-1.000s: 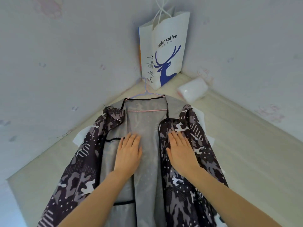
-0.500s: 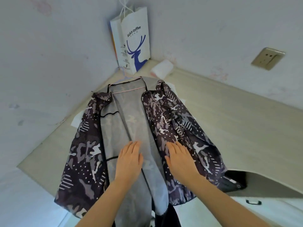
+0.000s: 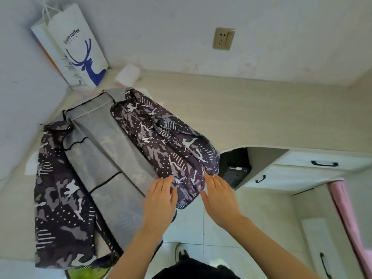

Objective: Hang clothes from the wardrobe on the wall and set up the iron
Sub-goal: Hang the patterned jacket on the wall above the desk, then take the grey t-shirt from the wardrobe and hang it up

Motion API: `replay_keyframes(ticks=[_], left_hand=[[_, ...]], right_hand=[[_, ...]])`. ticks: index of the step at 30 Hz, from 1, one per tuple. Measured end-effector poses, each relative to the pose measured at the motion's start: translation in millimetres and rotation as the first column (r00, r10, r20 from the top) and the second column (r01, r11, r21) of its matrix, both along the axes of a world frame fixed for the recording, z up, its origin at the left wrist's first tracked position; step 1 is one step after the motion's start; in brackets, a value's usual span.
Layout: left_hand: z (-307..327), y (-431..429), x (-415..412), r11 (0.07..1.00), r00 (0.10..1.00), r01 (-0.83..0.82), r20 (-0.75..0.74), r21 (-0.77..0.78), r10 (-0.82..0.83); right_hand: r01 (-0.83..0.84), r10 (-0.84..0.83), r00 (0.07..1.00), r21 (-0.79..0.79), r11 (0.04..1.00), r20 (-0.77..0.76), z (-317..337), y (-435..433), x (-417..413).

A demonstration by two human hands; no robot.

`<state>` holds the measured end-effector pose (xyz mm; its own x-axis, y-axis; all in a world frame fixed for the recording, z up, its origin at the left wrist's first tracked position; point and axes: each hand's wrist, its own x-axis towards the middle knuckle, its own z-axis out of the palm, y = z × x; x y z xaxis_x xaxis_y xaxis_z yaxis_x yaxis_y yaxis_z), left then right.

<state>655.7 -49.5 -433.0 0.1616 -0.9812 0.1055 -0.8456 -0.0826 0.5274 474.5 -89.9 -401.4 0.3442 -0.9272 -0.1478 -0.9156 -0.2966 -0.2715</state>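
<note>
A dark camouflage jacket (image 3: 64, 200) with a grey lining lies spread open on the pale wooden desk (image 3: 251, 117), still on a pink hanger (image 3: 90, 111) near the corner. Its right front panel hangs over the desk's front edge. My left hand (image 3: 159, 200) lies flat with straight fingers on the lower hem of that panel. My right hand (image 3: 219, 196) rests with straight fingers on the hem's right side. No iron is in view.
A white paper coffee bag (image 3: 78, 51) stands in the wall corner, with a small white pack (image 3: 128, 74) beside it. A wall socket (image 3: 223, 38) sits above the desk. Drawers (image 3: 314, 164) and a black box (image 3: 235, 168) lie under the desk at right. A pink curtain (image 3: 350, 228) hangs far right.
Both hands slid down the jacket from its chest to the hem at the desk's edge. The view swung right and down, bringing in the socket, drawers and floor.
</note>
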Motion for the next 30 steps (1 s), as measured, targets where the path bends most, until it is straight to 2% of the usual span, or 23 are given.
replay_keyframes(ticks=[7, 13, 18, 26, 30], left_hand=[[13, -5, -52, 0.973, 0.973, 0.232, 0.0, -0.005, -0.232], [19, 16, -118, 0.896, 0.896, 0.444, 0.018, 0.008, -0.444], [22, 67, -180, 0.845, 0.846, 0.534, -0.016, 0.033, -0.533], [15, 161, -273, 0.708, 0.711, 0.701, -0.01, 0.091, -0.703], [12, 204, -337, 0.598, 0.599, 0.797, 0.017, 0.083, -0.801]], right_hand=[[0.241, -0.239, 0.97, 0.093, 0.966, -0.035, 15, 46, -72], [0.403, -0.404, 0.915, 0.083, 0.911, -0.01, 12, 107, -136], [0.513, -0.513, 0.858, 0.052, 0.857, -0.003, 12, 172, -186], [0.647, -0.647, 0.762, -0.009, 0.762, -0.018, 8, 294, -262], [0.731, -0.737, 0.674, -0.093, 0.676, -0.049, 5, 362, -306]])
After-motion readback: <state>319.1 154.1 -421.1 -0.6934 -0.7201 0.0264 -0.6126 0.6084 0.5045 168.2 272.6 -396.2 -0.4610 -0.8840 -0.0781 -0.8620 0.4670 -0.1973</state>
